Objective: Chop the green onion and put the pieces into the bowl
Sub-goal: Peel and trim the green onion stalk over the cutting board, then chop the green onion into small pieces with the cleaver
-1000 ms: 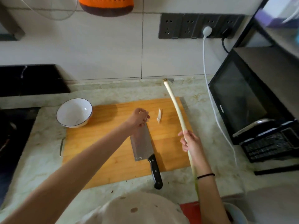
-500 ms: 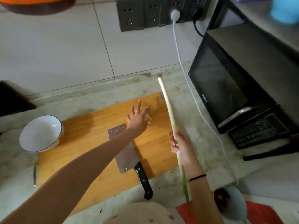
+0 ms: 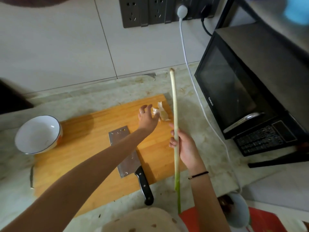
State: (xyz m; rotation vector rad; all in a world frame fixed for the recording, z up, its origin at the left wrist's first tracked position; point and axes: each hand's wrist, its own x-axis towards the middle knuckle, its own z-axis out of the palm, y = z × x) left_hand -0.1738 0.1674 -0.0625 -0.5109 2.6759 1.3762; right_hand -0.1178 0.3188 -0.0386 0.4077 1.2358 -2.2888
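A long green onion [image 3: 174, 104], white with a green lower end, is held nearly upright over the right edge of the wooden cutting board [image 3: 87, 148]. My right hand [image 3: 184, 146] is closed around its middle. My left hand [image 3: 148, 118] reaches across the board with fingers spread, touching pale peeled onion skin [image 3: 161, 113] at the board's far right corner. A cleaver [image 3: 125, 154] with a black handle lies flat on the board under my left forearm. The empty white bowl [image 3: 37, 133] with a blue rim stands at the board's left end.
A black microwave [image 3: 247, 91] stands to the right, with a white cable [image 3: 197, 91] running from the wall sockets [image 3: 160, 10] down the counter beside it. A pale bin [image 3: 237, 211] and a red mat lie below the counter edge. A tiled wall is behind.
The view has drifted right. My left hand let go of a skin piece, opened, and reached further right to the peeled skin at the board's corner. The onion stays held upright.
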